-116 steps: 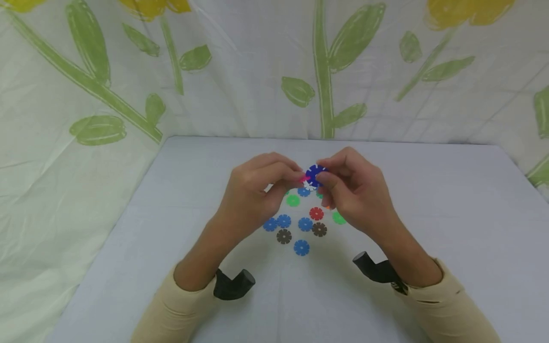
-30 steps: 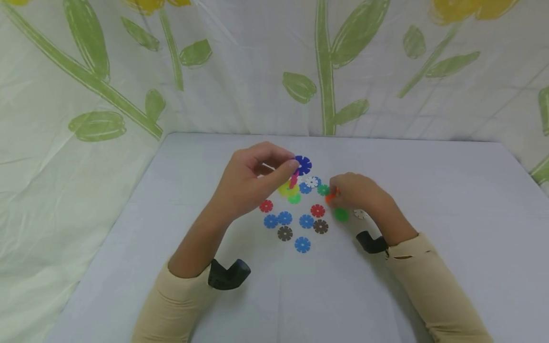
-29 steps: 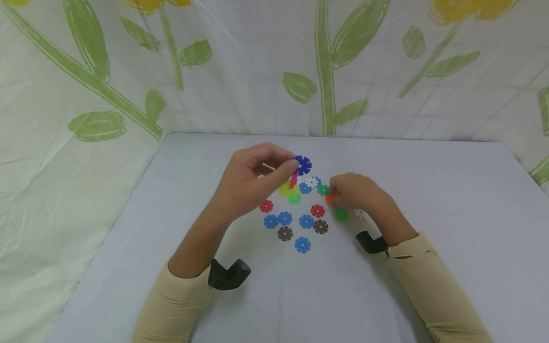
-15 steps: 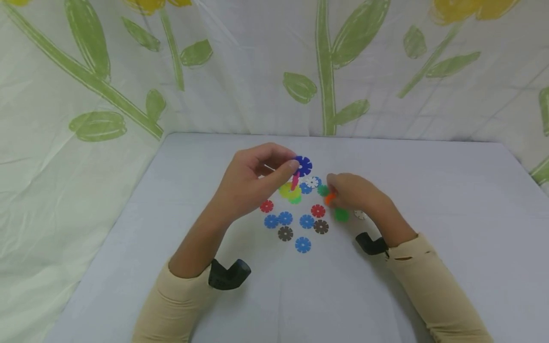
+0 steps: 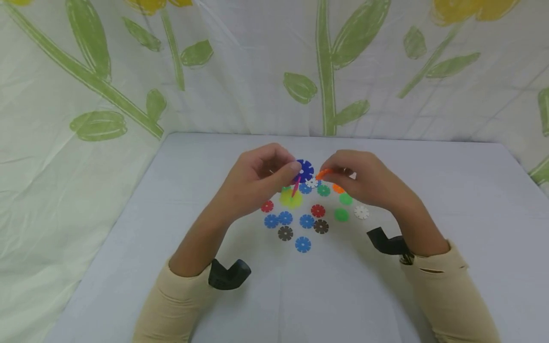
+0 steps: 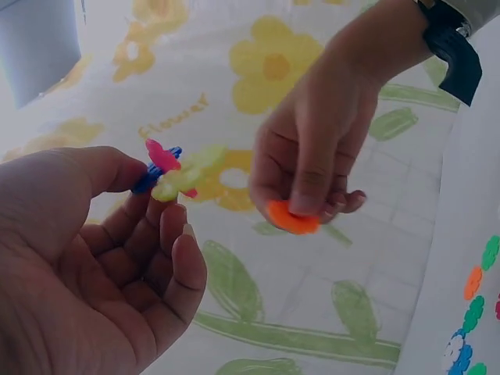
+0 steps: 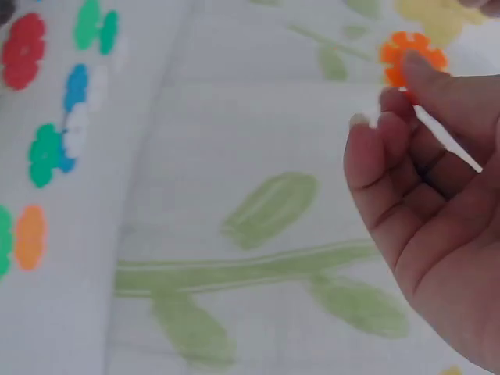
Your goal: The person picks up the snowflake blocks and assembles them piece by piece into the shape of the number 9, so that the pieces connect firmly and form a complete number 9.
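Note:
My left hand pinches a dark blue notched plastic disc between thumb and fingertips, above the table. Joined to that disc are a pink disc, seen edge-on, and a yellow disc; the left wrist view shows the blue, pink and yellow discs as one cluster. To its right, my right hand pinches an orange notched disc, held apart from the cluster by a small gap. In the right wrist view the orange disc sits between thumb and forefinger.
Loose discs lie beneath the hands: several blue ones, brown, red, green, another orange and white. A flower-patterned sheet hangs behind the white table.
My right hand has picked an orange disc off the table and lifted it up and toward the left hand. The left hand, holding the cluster, stays nearly in place with the cluster slightly turned.

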`<state>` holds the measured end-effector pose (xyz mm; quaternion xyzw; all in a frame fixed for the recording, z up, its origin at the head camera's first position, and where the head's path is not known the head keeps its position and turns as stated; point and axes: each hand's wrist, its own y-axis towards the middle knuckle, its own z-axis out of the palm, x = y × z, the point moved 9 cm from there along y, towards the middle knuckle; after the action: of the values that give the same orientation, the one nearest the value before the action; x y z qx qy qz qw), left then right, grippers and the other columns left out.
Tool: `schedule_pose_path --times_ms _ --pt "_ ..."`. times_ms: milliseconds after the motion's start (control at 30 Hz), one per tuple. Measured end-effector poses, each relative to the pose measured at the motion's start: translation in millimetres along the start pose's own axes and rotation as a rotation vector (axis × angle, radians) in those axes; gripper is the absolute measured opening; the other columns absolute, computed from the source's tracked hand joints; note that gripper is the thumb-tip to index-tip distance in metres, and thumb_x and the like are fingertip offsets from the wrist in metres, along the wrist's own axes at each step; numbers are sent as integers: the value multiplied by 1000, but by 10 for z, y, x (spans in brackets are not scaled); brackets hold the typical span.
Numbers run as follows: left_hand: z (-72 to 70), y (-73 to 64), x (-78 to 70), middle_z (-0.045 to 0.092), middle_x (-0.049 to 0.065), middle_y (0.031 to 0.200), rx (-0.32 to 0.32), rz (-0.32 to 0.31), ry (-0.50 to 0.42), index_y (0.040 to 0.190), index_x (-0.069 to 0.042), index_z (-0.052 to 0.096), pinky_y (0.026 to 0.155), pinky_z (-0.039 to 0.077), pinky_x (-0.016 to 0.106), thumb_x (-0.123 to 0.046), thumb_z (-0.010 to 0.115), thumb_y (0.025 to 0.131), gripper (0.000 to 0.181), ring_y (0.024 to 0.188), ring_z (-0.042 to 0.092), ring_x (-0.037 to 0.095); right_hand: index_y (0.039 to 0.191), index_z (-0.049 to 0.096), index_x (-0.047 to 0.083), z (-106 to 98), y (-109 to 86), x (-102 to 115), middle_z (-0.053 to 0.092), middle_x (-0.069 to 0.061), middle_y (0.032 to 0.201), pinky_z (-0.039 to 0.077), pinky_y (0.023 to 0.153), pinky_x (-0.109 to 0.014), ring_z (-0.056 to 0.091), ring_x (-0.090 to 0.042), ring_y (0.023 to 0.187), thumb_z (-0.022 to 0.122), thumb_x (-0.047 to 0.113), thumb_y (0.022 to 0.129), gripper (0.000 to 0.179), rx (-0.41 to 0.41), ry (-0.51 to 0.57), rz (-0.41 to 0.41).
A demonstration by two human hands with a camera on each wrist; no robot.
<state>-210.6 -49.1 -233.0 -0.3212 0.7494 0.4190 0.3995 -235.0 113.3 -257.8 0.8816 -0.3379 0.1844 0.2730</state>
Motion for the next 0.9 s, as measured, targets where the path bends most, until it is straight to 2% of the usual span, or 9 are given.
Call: schedule_pose_path --times_ms 100,233,400,500,733,900 --pt "34 -5 11 65 5 89 30 -13 -39 101 -4 65 68 55 36 -12 61 99 9 78 63 28 101 69 5 -137 -33 214 68 4 92 54 74 -24 64 -10 82 69 -10 89 19 -86 49 -102" --pt "90 -3 18 63 6 87 70 -18 -70 99 -3 64 67 54 36 -12 58 100 11 77 60 27 101 64 4 -201 -74 403 67 6 89 53 75 -20 65 -10 82 68 -9 90 18 -123 67 -135" --pt "177 -2 16 62 7 86 121 -27 -100 97 -3 63 66 54 32 -11 55 101 12 76 62 24 100 64 4 -218 -103 617 66 2 89 53 74 -20 63 -10 81 71 -12 86 22 -170 -65 -180" --pt "206 -2 21 63 7 85 128 -36 -96 95 -4 62 65 54 32 -13 55 101 13 74 64 23 99 65 1 -217 -121 718 67 -3 90 54 74 -24 63 -12 83 72 -15 84 23 -205 -146 -228" --pt "218 2 23 63 5 83 116 -17 -80 92 -5 61 62 54 32 -12 56 101 12 71 63 21 98 65 2 -246 -157 832 64 -6 89 52 71 -27 60 -18 83 74 -16 79 27 -269 -171 -284" --pt "225 -2 -11 65 4 85 123 13 -83 93 -4 62 66 56 38 -10 58 100 10 73 65 20 97 65 1 -278 -190 893 62 -8 90 53 68 -31 58 -21 85 77 -17 76 30 -317 -245 -299"
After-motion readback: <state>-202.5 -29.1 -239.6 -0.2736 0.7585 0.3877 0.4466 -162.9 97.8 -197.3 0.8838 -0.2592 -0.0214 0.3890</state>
